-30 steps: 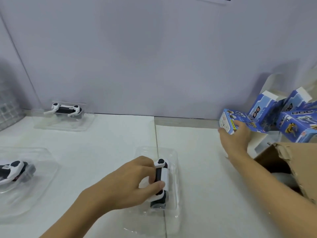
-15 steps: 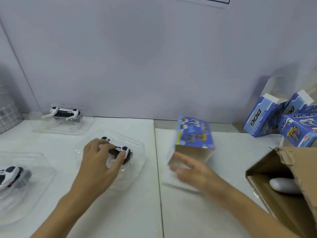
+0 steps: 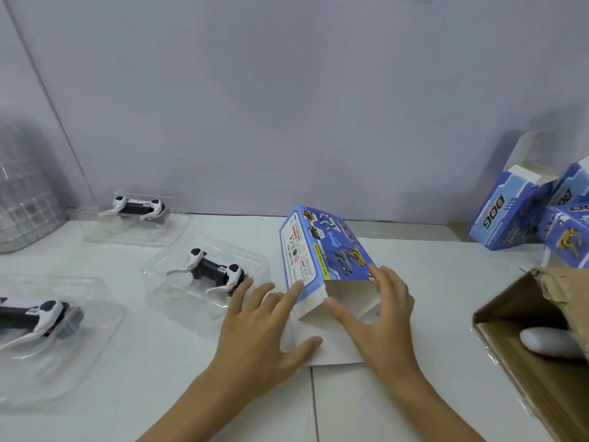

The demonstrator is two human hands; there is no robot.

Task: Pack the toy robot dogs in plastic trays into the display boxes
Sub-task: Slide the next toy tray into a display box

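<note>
A blue display box (image 3: 328,250) lies on the white table with its open end towards me and its white flaps (image 3: 338,342) spread flat. My right hand (image 3: 379,314) holds the mouth of the box, fingers on its right edge and thumb at the opening. My left hand (image 3: 264,327) lies flat with fingers spread, its fingertips touching the box's left side and its thumb on a flap. Just left of that hand, a black-and-white toy robot dog (image 3: 216,271) sits in a clear plastic tray (image 3: 255,255).
Two more dogs in clear trays lie at the back left (image 3: 137,208) and the near left (image 3: 28,314). Several blue display boxes (image 3: 510,215) stand at the back right. An open cardboard carton (image 3: 510,301) holding a white object (image 3: 548,342) is at the right. A clear ribbed container (image 3: 22,199) stands far left.
My left hand has let go of the tray with the dog and moved right to the box. My right hand has brought the box down to the table's centre.
</note>
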